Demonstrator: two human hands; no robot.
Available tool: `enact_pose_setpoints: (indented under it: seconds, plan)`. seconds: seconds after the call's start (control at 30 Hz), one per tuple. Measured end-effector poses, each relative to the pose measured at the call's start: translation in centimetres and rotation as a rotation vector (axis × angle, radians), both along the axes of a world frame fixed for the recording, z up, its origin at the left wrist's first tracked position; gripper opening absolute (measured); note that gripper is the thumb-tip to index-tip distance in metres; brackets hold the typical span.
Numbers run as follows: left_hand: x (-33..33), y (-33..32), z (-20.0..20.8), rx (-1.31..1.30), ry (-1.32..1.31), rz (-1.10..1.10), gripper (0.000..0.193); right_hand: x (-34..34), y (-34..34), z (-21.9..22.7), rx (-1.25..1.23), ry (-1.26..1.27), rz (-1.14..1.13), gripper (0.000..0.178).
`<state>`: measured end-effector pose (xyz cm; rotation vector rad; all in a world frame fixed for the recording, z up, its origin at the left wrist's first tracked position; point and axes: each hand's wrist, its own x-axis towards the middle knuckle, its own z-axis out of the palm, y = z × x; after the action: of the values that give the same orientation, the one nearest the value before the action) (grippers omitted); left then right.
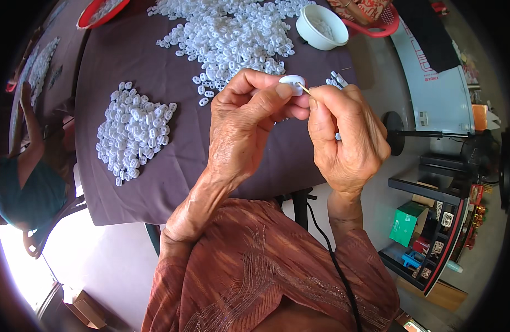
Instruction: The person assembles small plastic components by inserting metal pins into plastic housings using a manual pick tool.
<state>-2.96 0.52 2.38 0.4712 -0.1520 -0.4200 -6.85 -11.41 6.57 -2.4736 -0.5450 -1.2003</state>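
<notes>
Above the table, my left hand (238,122) pinches a small white oval plastic piece (291,81) with holes in it between thumb and fingers. In my right hand (349,133), thumb and forefinger grip a thin, pale yellowish stick (303,88). Its tip meets the piece near a hole; how far in it goes I cannot tell. A large heap of similar white pieces (233,41) lies beyond my hands. To the left sits a smaller pile (134,133). Partly hidden behind my right hand are some whitish-grey pieces (337,79).
A dark cloth covers the table (183,144). At its far right stand a white tub (321,27) and a red basket (385,22); a red tray (102,12) is far left. Another person (30,182) sits at the left. Shelving (432,188) holds a green box (407,224) at right.
</notes>
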Motion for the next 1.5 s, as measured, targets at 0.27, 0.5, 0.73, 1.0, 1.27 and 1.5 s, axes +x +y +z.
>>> enact_pose_setpoints:
  seconds: [0.27,0.5,0.73,1.0,1.27,1.5]
  plan:
    - [0.4,0.3,-0.1,-0.007,0.047,-0.083,0.012,0.2,0.0,0.6,0.032,0.073,0.004,0.013]
    - [0.7,0.1,-0.5,0.111,0.026,-0.119,0.018,0.4,-0.5,1.4,-0.123,0.126,-0.021,0.014]
    - [0.6,-0.1,0.2,0.023,0.126,-0.115,0.015,-0.2,-0.3,1.4,-0.125,0.033,-0.066,0.014]
    - [0.5,-0.2,0.1,-0.046,0.135,-0.146,0.015,-0.1,-0.1,1.1,-0.111,0.046,-0.029,0.014]
    - [0.3,-0.2,0.1,-0.029,0.127,-0.098,0.01,-0.1,0.1,0.6,-0.109,0.06,-0.051,0.012]
    - [0.3,-0.4,0.1,-0.006,0.097,-0.063,0.008,-0.3,0.4,0.7,-0.007,0.118,-0.058,0.012]
